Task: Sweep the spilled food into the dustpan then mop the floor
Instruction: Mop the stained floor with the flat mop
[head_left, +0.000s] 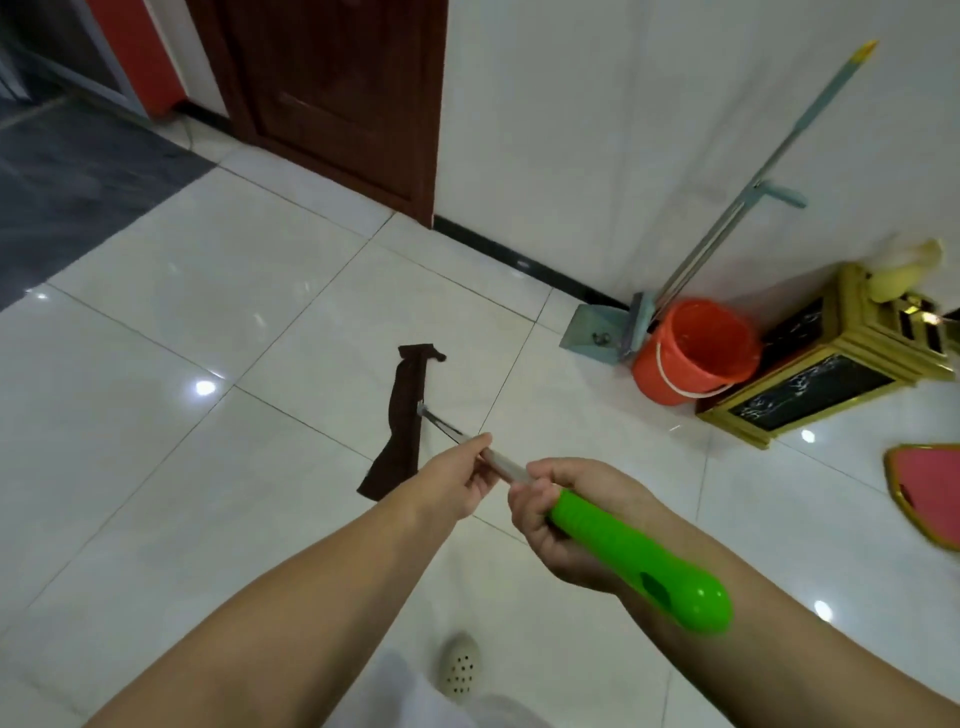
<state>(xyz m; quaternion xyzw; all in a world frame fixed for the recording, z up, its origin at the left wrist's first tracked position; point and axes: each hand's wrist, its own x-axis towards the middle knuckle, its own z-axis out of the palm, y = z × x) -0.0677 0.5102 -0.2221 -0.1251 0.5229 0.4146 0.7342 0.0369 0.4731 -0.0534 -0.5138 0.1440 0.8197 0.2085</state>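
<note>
White glossy floor tiles (171, 291) are filling the room, with a dark wooden door (337, 104) at the far wall. Right hand (566, 525) is wrapping its fingers around the green grip of the mop handle (639, 561); left hand (457, 483) is pinching the metal shaft further down. Mop's dark flat cloth head (402, 421) is lying on the tile just beyond the hands, centre of scene. No spilled food or dustpan is showing, so judging the mopping stage as under way. Orange bucket (696, 348) and a second, pale blue mop (748, 208) are standing at the far right wall, beside a gold-framed cabinet (821, 379). For a good stroke: keeping the head flat, overlapping passes, avoiding the bucket.
</note>
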